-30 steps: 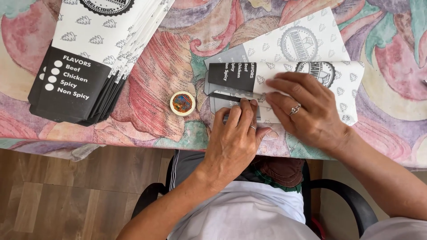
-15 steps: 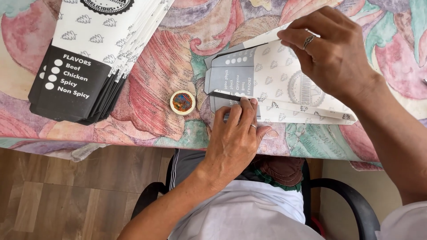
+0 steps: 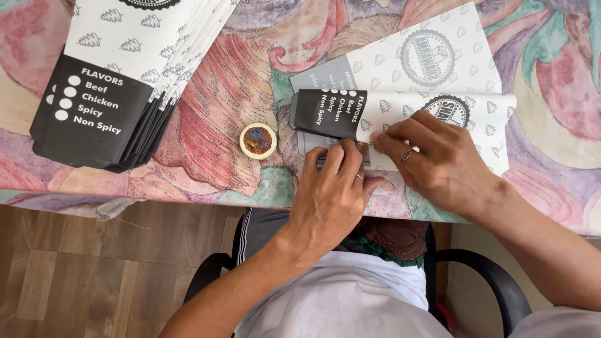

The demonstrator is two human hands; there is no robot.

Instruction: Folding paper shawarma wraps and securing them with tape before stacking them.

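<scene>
A white paper sleeve with a black end panel (image 3: 400, 112) lies folded on the patterned tablecloth, on top of another flat white printed sheet (image 3: 426, 59). My left hand (image 3: 332, 194) presses its fingertips flat on the lower left edge of the fold. My right hand (image 3: 438, 159), with a ring on one finger, presses down on the folded flap just to the right. Both hands lie flat on the paper rather than gripping it.
A fanned stack of the same black-and-white paper sleeves (image 3: 119, 81) lies at the upper left. A small round white pot with a colourful inside (image 3: 258, 140) stands between the stack and my hands. The table edge (image 3: 188, 194) runs just below; a black chair armrest (image 3: 482, 269) shows underneath.
My right hand had lifted the paper flap up and to the right; now the flap is folded down flat and the right hand presses on it. The left hand stayed in place.
</scene>
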